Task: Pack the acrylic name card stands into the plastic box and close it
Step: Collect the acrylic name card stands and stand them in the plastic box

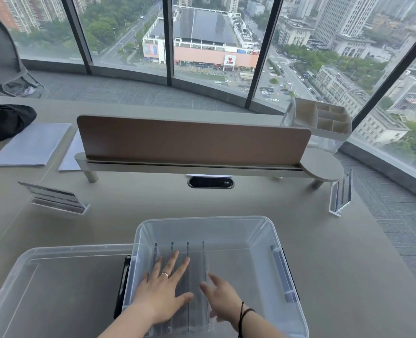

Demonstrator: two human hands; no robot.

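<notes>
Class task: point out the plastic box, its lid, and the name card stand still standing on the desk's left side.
plastic box [202, 222]: head view, far rim.
lid [63, 289]: head view, flat middle panel.
name card stand [54, 198]: head view, slanted front face.

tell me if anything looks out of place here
Two acrylic name card stands are not in the plastic box yet: one on the desk at far left, one near the right edge. The lid lies beside the box. Both the left hand and right hand are inside, open, on the packed stands.
</notes>
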